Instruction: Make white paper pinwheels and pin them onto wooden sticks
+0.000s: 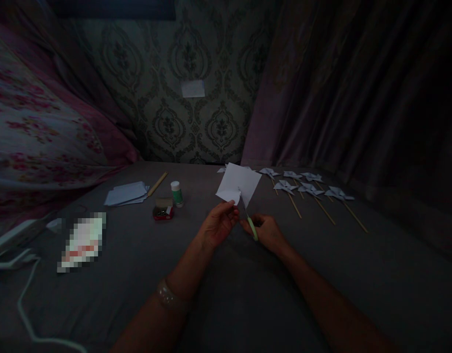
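A square white sheet of paper [237, 179] is held up in front of me, its near corner pinched by my left hand [219, 224]. Around the green-handled scissors [252, 227] my right hand [265, 230] is closed. Their metal blades reach over the lower part of the sheet, with the tips towards its middle. Just behind the paper and to the right lie several white paper pinwheels [285, 187] on thin wooden sticks. A bracelet circles my left wrist.
On the left are a stack of white paper [126, 193], a bundle of wooden sticks [157, 184], a glue stick [176, 194] and an opened small red box [163, 212] of tiny metal pieces. A power strip [15, 238] with a white cable lies at the far left. Curtains flank the surface.
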### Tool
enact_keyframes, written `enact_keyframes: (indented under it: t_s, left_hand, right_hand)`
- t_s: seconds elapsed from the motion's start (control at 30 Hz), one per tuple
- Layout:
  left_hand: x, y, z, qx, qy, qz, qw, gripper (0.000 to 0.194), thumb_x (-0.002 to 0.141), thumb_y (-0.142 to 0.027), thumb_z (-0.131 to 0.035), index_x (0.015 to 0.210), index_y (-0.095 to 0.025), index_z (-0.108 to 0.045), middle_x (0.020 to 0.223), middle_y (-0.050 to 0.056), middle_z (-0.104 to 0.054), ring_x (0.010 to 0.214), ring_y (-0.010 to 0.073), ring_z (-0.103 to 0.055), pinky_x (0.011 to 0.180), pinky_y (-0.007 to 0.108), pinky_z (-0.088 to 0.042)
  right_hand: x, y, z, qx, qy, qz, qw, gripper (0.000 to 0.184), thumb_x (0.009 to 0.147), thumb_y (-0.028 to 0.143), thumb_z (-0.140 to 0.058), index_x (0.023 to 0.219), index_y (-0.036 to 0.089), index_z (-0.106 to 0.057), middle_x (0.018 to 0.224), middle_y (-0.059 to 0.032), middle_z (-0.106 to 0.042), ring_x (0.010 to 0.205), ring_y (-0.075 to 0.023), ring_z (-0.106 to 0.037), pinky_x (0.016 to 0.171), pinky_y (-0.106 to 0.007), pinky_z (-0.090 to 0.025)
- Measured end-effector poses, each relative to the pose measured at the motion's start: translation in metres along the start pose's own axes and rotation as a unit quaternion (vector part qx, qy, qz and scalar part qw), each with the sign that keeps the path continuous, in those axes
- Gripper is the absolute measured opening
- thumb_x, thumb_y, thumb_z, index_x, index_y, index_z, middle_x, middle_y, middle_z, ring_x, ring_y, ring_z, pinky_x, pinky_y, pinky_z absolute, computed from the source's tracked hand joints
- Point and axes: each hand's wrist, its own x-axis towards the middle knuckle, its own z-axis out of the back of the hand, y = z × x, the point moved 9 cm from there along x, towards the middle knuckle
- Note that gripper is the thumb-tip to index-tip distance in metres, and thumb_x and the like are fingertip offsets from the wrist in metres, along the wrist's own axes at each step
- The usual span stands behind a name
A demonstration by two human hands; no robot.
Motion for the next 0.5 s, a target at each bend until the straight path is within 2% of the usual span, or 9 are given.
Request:
enact_keyframes:
  t_s: [0.17, 0.3, 0.4, 0.5]
  left_hand:
    - [0.004, -0.003, 0.005, 0.023, -0.008, -0.038, 0.999, 0.021, 0.060, -0.015, -0.076, 0.066, -0.015, -0.056, 0.061, -0.003, -0.059, 0.057, 0.0084, -0.058, 0.053, 0.020, -0.043]
    - [0.006, -0.014, 0.018, 0.017, -0.045, -0.080, 0.996, 0.025, 0.056, -0.019, -0.078, 0.067, -0.016, -0.056, 0.061, -0.004, -0.059, 0.057, 0.0085, -0.058, 0.053, 0.020, -0.041]
    - [0.007, -0.022, 0.030, 0.009, -0.086, -0.099, 0.991, 0.027, 0.054, -0.019, -0.078, 0.063, -0.017, -0.053, 0.061, -0.004, -0.059, 0.058, 0.0081, -0.058, 0.055, 0.020, -0.041]
    - [0.008, -0.024, 0.037, 0.022, -0.113, -0.101, 0.988, 0.029, 0.052, -0.019, -0.078, 0.061, -0.017, -0.051, 0.060, -0.005, -0.058, 0.057, 0.0076, -0.056, 0.055, 0.020, -0.040]
  right_hand:
    - [0.000, 0.005, -0.005, -0.055, 0.024, 0.036, 0.998, 0.029, 0.065, 0.046, -0.063, 0.060, 0.018, -0.055, 0.058, 0.0015, -0.054, 0.057, -0.0127, -0.048, 0.054, -0.026, -0.036]
    - [0.000, 0.003, -0.004, -0.099, 0.028, 0.034, 0.994, 0.029, 0.067, 0.046, -0.062, 0.069, 0.018, -0.060, 0.066, -0.0021, -0.061, 0.063, -0.0163, -0.054, 0.062, -0.030, -0.040]
    - [0.002, 0.002, 0.001, -0.089, 0.018, 0.024, 0.996, 0.029, 0.067, 0.046, -0.062, 0.075, 0.017, -0.064, 0.072, -0.0044, -0.065, 0.070, -0.0189, -0.058, 0.069, -0.032, -0.042]
    - [0.005, -0.001, 0.013, -0.035, -0.021, -0.005, 0.999, 0.034, 0.063, 0.048, -0.065, 0.077, 0.018, -0.065, 0.074, -0.0048, -0.066, 0.072, -0.0198, -0.059, 0.069, -0.032, -0.043]
